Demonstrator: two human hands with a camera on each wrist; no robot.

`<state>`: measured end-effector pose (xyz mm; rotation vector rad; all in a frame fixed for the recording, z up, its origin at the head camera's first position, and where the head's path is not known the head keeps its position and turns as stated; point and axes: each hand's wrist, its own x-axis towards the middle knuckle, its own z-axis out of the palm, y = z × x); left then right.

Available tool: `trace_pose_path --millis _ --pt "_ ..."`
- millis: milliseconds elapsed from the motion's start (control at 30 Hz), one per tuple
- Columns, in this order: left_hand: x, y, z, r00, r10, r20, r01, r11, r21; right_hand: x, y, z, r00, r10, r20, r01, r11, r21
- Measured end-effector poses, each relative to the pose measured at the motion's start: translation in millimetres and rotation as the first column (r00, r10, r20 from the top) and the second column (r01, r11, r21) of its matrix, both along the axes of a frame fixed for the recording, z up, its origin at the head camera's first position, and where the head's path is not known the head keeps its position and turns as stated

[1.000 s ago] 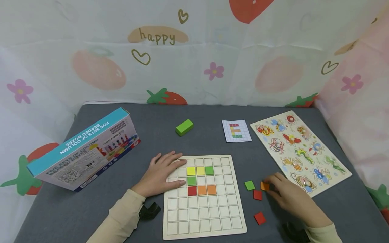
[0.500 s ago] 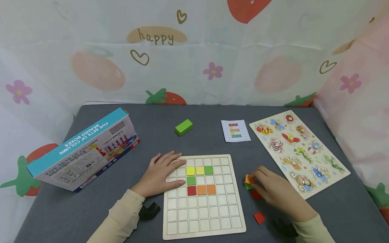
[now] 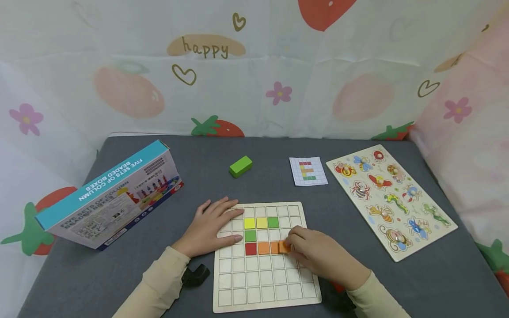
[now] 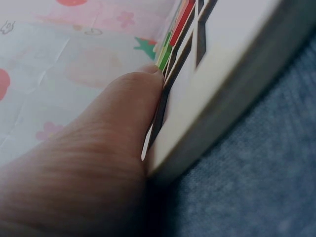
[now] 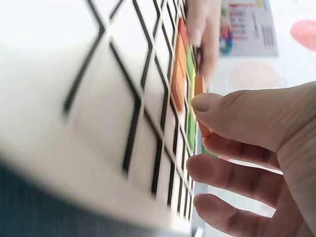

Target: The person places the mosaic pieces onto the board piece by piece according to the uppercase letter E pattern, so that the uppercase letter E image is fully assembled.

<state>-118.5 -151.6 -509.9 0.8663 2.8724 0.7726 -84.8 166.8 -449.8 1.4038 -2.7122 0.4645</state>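
An orange tile (image 3: 283, 247) pinched just left of the right hand (image 3: 324, 256), at the right end of the coloured row.
The grip is closed to the tile's thickness, thumb and forefinger nipping it; the right hand is the nearer one. The tile looks square, with no clear long axis, and lies roughly level with the board (image 3: 267, 304). From above it overlaps the row's right-hand orange tile (image 3: 274, 248); contact is hard to tell. The left hand (image 3: 212, 227) rests spread on the board's left side, holding nothing.
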Motion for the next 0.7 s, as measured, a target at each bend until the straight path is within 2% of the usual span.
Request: trace_pose_path --millis 133,433,700 --pt "0.2 0.5 0.6 1.0 0.004 0.004 -0.004 1.0 -0.008 3.0 -15.6 -0.9 0.999 0.047 0.004 -0.047 0.999 0.007" --pt "0.4 1.6 0.6 1.0 0.006 0.008 -0.006 1.0 -0.002 12.5 -43.7 -2.4 0.994 0.088 0.064 -0.093 0.992 0.08" --pt "0.7 1.0 1.3 1.0 0.002 0.005 -0.002 1.0 -0.022 16.0 -55.0 -6.3 0.994 0.104 0.022 -0.106 0.988 0.115"
